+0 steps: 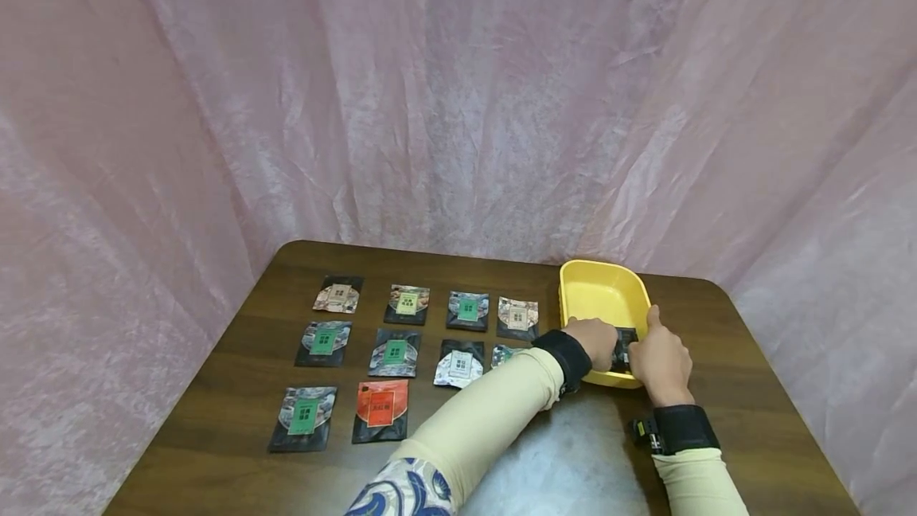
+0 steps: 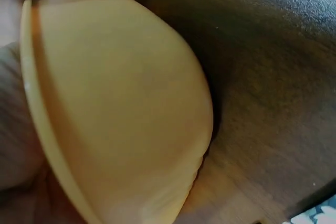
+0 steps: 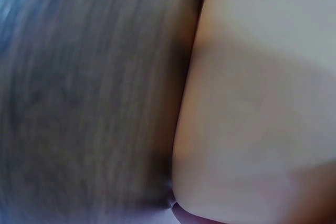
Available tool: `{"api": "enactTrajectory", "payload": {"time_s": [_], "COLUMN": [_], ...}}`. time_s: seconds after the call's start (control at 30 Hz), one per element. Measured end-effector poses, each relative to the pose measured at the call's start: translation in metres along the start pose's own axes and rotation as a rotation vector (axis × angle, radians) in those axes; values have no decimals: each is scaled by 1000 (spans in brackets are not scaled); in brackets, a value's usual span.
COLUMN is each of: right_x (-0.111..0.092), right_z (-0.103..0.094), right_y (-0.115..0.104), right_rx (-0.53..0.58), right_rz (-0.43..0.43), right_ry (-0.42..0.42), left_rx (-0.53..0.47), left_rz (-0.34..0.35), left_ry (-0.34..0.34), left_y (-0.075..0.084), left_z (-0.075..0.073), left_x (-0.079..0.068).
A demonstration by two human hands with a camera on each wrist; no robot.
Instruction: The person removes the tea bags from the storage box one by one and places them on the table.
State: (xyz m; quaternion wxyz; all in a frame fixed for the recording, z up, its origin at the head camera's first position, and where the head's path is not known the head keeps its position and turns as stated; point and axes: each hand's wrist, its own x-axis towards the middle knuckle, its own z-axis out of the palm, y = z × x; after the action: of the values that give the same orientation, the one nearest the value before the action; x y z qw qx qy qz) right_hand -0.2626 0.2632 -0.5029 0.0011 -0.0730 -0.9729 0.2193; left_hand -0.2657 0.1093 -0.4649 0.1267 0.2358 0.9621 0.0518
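Note:
A yellow plastic basket (image 1: 605, 281) sits at the table's back right. My left hand (image 1: 593, 339) reaches over its front left rim, and its fingertips are beside a dark packet (image 1: 625, 341) inside; whether they pinch it is hidden. In the left wrist view, the basket's outer wall (image 2: 126, 87) fills the middle, with part of the hand behind the rim. At the right wall my right hand (image 1: 662, 361) grips the basket, its thumb over the rim and one finger extended along the side. The right wrist view is blurred, with the basket wall (image 3: 252, 98) close up.
Left of the basket, several flat packets lie in rows, among them a red one (image 1: 382, 408), a green-labelled one (image 1: 304, 418) and a white-labelled one (image 1: 460, 363). Another packet (image 1: 504, 354) is partly covered by my left arm. A pink curtain (image 1: 458, 102) hangs behind the wooden table (image 1: 215, 436).

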Motion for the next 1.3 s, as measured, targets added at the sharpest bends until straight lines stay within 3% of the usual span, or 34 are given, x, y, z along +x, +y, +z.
{"api": "enactTrajectory", "payload": {"time_s": [0.27, 0.83, 1.3], "right_x": [1, 2, 1], "right_z": [3, 3, 2], "right_y": [2, 2, 1], "right_rx": [11, 4, -10], "right_rz": [-11, 14, 11], "right_ry": [16, 10, 3], "left_rx": [59, 19, -10], "left_rz": [-24, 71, 49], "left_ry": [63, 87, 115], "left_y": [1, -9, -8], "left_z": [14, 28, 24], "left_x": [11, 27, 21]}}
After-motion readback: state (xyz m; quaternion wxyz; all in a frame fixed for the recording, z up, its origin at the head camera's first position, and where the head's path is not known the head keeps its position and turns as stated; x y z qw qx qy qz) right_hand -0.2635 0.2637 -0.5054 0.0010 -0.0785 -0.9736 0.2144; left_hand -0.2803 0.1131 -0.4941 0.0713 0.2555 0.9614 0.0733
